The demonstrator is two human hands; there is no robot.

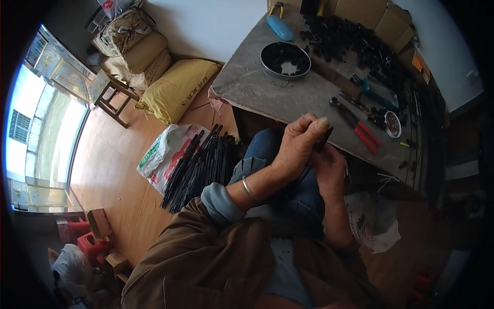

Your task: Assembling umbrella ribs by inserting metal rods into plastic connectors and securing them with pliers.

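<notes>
My left hand is raised above my knees at the table's near edge, thumb and fingers pinched together. A small black piece shows between it and my right hand; its exact kind is hidden by the fingers. Just below and to the right, my right hand is closed with its fingers curled up toward that piece. Thin pale strands stick out beside the right hand, and what it grips is mostly covered. Nearest on the table are pliers with red handles.
The grey table carries a metal bowl of black parts, a heap of black pieces, a blue case and a small dish. Long black rods lie on the floor at left, near a yellow sack and a stool.
</notes>
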